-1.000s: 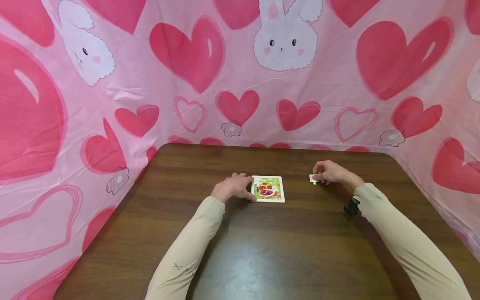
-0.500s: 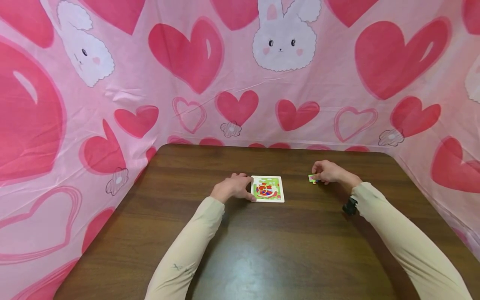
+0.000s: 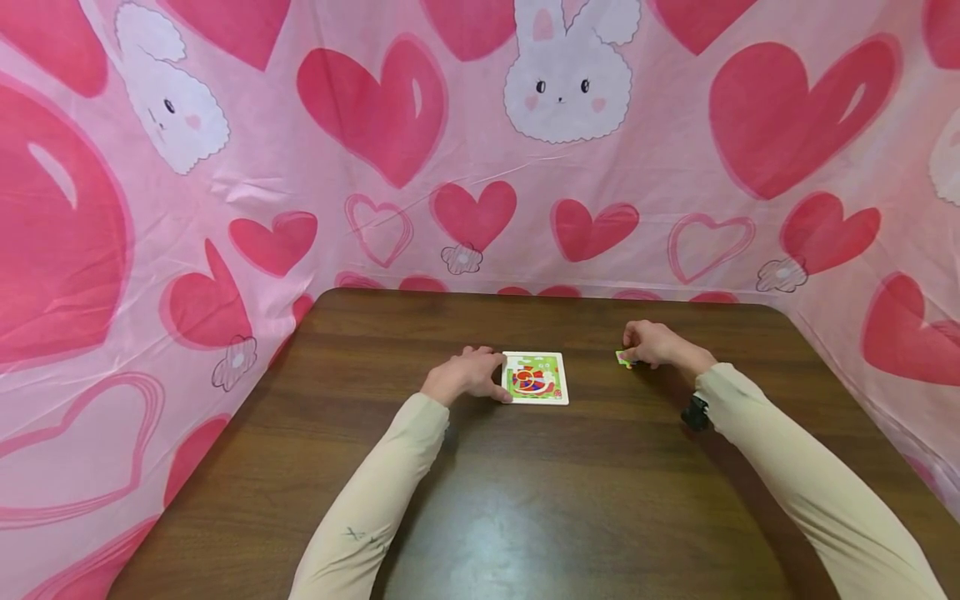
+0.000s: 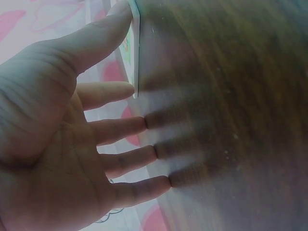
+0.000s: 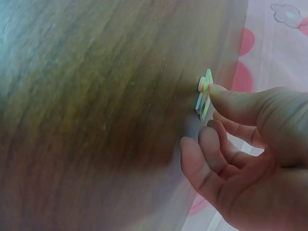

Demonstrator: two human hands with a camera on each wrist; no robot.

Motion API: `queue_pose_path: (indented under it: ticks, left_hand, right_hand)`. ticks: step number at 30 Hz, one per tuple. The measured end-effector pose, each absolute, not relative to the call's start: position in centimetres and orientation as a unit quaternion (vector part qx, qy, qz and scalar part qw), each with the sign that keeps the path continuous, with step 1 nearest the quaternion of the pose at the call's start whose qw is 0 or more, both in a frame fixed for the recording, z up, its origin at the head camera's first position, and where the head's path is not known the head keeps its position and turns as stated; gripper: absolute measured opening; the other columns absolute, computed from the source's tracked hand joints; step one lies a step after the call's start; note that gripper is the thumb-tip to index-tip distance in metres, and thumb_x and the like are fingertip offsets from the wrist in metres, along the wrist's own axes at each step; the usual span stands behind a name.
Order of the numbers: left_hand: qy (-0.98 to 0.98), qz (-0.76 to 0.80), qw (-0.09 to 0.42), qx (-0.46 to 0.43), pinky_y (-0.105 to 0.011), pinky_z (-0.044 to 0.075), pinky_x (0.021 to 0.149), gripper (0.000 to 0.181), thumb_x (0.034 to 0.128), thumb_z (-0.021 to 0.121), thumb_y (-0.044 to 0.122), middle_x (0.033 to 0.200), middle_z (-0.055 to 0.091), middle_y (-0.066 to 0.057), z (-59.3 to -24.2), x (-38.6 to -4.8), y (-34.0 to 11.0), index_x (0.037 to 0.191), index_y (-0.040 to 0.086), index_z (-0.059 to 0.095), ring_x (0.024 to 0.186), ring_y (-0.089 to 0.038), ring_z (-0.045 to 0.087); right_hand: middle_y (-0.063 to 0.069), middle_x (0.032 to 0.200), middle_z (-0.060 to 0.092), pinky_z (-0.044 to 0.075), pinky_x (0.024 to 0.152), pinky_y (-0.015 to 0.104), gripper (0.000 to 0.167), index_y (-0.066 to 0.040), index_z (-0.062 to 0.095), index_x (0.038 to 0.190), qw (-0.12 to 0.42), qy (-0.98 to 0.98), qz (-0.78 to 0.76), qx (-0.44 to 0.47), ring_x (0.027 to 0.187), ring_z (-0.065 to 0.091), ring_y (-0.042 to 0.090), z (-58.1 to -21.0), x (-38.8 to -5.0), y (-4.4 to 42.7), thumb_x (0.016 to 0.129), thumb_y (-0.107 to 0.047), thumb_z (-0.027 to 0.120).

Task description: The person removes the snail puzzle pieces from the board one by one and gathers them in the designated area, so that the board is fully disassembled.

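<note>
I have free room over the brown wood-grain table (image 3: 540, 475) between the white-bordered square picture board (image 3: 536, 380) and the small green-printed piece (image 5: 204, 98) in the right hand (image 3: 655, 343); the left hand (image 3: 471, 372) blocks the board's left edge, pink heart-print fabric (image 3: 480, 150) the far side.

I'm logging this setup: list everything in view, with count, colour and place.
table: one, brown, centre and foreground
cloth: count unclear, pink with red-and-white print, behind and beside table
picture board: one, green with white border, on the table
small piece: at least one, mainly green, right of board
wrist-worn device: one, black, person's right side
sleeves: two, cream, lower left and right
left hand: one, touching the board
right hand: one, pinching the small piece
</note>
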State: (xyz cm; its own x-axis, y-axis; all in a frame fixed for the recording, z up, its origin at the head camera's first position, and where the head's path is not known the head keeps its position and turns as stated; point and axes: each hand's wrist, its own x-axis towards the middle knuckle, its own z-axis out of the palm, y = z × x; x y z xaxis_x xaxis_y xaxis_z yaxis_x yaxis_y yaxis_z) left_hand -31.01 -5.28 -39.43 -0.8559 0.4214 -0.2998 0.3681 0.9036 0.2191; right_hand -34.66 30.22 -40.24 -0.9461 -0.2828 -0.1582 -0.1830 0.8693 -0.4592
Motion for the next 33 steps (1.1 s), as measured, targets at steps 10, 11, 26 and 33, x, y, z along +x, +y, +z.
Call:
queue_pose_path:
  ticks: [10, 11, 26, 33]
  left_hand:
    - [0.960, 0.076, 0.172, 0.209, -0.054, 0.039, 0.108, 0.074, 0.0789, 0.075, 0.053, 0.147, 0.045, -0.007, -39.6, -31.2, -5.3, 0.140, 0.022, 0.049, 0.127, -0.029, 0.041]
    - [0.960, 0.077, 0.173, 0.209, -0.054, 0.039, 0.108, 0.074, 0.0788, 0.075, 0.053, 0.146, 0.046, -0.007, -39.7, -31.2, -5.3, 0.141, 0.022, 0.048, 0.127, -0.029, 0.041]
    - [0.960, 0.077, 0.168, 0.212, -0.054, 0.041, 0.105, 0.074, 0.0781, 0.075, 0.055, 0.143, 0.048, -0.006, -39.9, -31.3, -5.2, 0.140, 0.023, 0.049, 0.125, -0.028, 0.041]
    - [0.961, 0.077, 0.167, 0.208, -0.053, 0.042, 0.105, 0.073, 0.0787, 0.075, 0.053, 0.143, 0.048, -0.005, -39.6, -31.1, -5.3, 0.139, 0.022, 0.049, 0.124, -0.027, 0.042]
  right_hand:
    - [0.006, 0.073, 0.062, 0.047, 0.049, 0.028, 0.014, -0.006, 0.059, 0.089, 0.084, 0.961, -0.228, -0.131, 0.057, 0.053, 0.016, -40.2, -34.8, 29.6, 0.089, -0.017, 0.069]
    - [0.005, 0.073, 0.062, 0.048, 0.049, 0.028, 0.014, -0.006, 0.060, 0.088, 0.083, 0.960, -0.232, -0.133, 0.057, 0.054, 0.016, -40.2, -34.8, 29.5, 0.090, -0.017, 0.068]
    - [0.005, 0.061, 0.058, 0.050, 0.051, 0.030, 0.016, -0.007, 0.060, 0.087, 0.084, 0.944, -0.287, -0.136, 0.052, 0.057, 0.017, -40.0, -34.3, 28.0, 0.095, -0.021, 0.063]
    - [0.004, 0.068, 0.057, 0.050, 0.049, 0.029, 0.013, -0.008, 0.061, 0.090, 0.081, 0.942, -0.285, -0.156, 0.053, 0.054, 0.014, -40.2, -34.1, 26.3, 0.094, -0.020, 0.064]
